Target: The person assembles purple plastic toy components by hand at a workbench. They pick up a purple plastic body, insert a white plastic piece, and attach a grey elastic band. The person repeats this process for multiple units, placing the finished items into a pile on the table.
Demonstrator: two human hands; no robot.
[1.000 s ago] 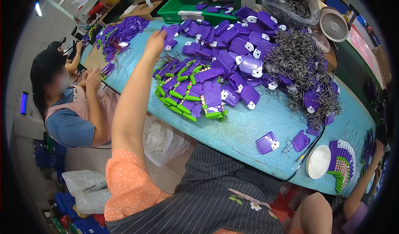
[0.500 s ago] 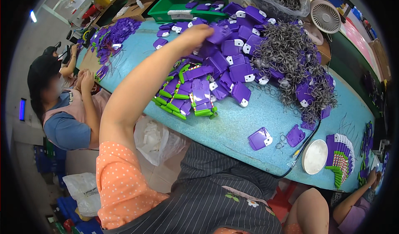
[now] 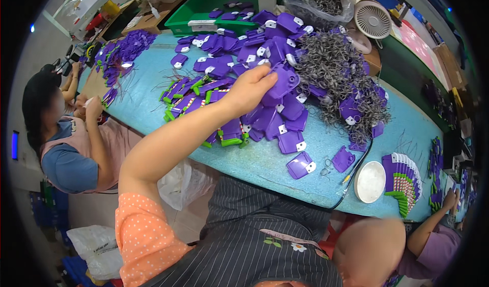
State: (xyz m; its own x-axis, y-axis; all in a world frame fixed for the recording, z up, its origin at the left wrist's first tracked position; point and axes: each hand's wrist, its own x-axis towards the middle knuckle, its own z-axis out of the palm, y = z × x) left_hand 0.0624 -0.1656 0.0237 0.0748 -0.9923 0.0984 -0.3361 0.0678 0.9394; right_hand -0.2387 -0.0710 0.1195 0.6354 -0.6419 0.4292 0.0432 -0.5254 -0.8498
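Observation:
My left hand (image 3: 250, 88) reaches out over the heap on the table, fingers closed on a purple plastic casing piece (image 3: 283, 85) with a small loop at its corner. Beneath and around it lie many flat purple cases with white corners (image 3: 292, 141). Purple-and-green pieces with striped strips (image 3: 232, 131) lie under my left forearm. At the lower right only a blurred part of my right arm (image 3: 369, 251) shows; its hand is out of view.
A tangle of metal rings (image 3: 333, 78) covers the heap's right side. Near the front edge are a lone purple case (image 3: 301, 165), a white bowl (image 3: 370, 182), a black cable and fanned-out pieces (image 3: 402, 180). A green bin (image 3: 178, 24) and fan (image 3: 373, 20) stand behind. Co-workers sit on both sides.
My left hand has drawn nearer and to the right from the back of the heap, with a purple casing piece in its fingers. The whole view has shifted slightly.

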